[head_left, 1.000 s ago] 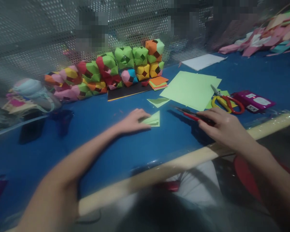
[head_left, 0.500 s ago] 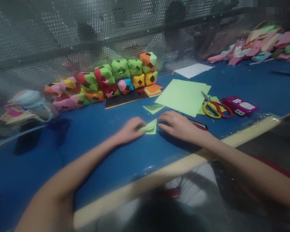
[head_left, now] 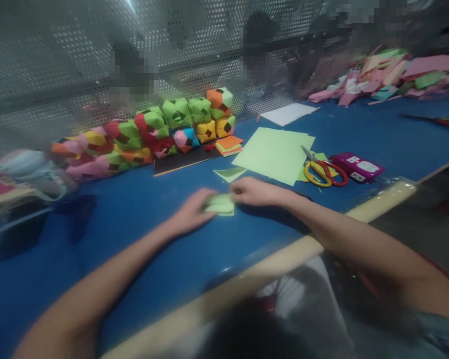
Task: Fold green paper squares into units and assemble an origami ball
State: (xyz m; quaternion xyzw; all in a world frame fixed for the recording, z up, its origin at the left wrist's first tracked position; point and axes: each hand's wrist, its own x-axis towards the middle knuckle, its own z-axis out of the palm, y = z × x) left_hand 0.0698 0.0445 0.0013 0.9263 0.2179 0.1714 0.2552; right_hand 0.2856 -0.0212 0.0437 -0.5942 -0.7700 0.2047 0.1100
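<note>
A small folded light green paper (head_left: 223, 205) lies on the blue table between my hands. My left hand (head_left: 195, 212) grips its left end, fingers above and thumb at the lower edge. At its upper right corner my right hand (head_left: 251, 191) is closed in a pinch on the paper. Just behind them lies another small green folded piece (head_left: 230, 174). Large light green sheets (head_left: 271, 152) are spread behind my right hand.
Rows of folded paper cubes (head_left: 176, 112) stand at the back left. Scissors with yellow and red handles (head_left: 326, 173) and a purple box (head_left: 359, 167) lie at right. Paper scraps (head_left: 389, 77) are heaped far right. A cup-like object (head_left: 30, 169) is at far left.
My right hand has closed from spread fingers and come onto the paper's right corner. The folded paper now lies flatter. The whole view has shifted slightly.
</note>
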